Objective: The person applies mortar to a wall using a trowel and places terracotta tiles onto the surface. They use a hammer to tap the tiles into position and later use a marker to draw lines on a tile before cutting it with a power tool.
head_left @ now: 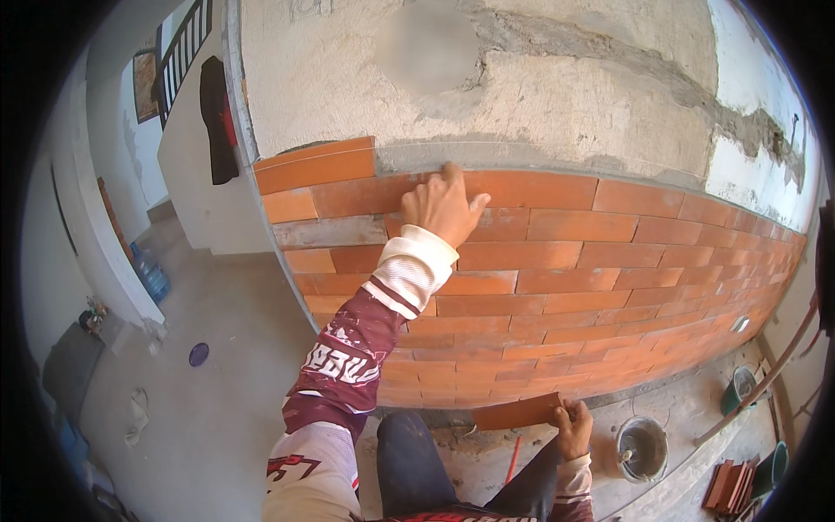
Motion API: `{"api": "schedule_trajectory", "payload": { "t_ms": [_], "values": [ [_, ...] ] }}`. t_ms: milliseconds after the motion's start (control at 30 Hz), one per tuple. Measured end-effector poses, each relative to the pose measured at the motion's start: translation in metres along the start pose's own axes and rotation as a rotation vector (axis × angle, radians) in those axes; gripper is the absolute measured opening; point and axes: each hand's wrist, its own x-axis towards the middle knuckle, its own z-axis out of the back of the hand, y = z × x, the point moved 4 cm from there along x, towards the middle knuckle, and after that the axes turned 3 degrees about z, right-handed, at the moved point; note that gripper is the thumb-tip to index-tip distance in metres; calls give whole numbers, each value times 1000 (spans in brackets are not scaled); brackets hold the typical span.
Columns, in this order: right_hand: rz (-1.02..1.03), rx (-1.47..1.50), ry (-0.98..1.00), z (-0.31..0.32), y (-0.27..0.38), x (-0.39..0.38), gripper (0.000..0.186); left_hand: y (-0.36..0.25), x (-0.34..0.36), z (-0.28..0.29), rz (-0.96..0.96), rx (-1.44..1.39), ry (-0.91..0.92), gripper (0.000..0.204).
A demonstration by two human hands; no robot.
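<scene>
My left hand (444, 207) reaches up to the wall. Its index finger rests at the upper edge of the top course of orange brick tiles (531, 188), by a strip of grey mortar (504, 157). The thumb stands apart, the other fingers are bent, and nothing is in this hand. Down by my knees, my right hand (573, 430) grips one end of a loose brick tile (519, 412). A single higher tile (317, 165) sits at the wall's left end, with a thin string line (609, 157) running across from it.
A bucket of mortar (641, 449) stands at my right. Beyond it are a stack of tiles (729, 485), a green bucket (771, 470) and another bucket (740, 389). A hose (765, 383) slants nearby. On the left floor are a blue water jug (150, 273) and a purple lid (199, 354).
</scene>
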Motion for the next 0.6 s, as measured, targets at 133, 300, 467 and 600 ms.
{"api": "schedule_trajectory", "payload": {
  "t_ms": [133, 300, 467, 600],
  "values": [
    [-12, 27, 27, -7, 19, 0, 19, 12, 1, 3, 44, 0, 67, 62],
    [21, -31, -5, 2, 7, 1, 19, -3, 3, -1, -1, -128, 99, 62],
    [55, -44, 8, -3, 11, 3, 21, -30, -11, -18, -334, -417, 50, 67],
    [54, -25, -7, 3, 12, 1, 21, -43, -33, -32, -372, -414, 131, 76]
  ]
}}
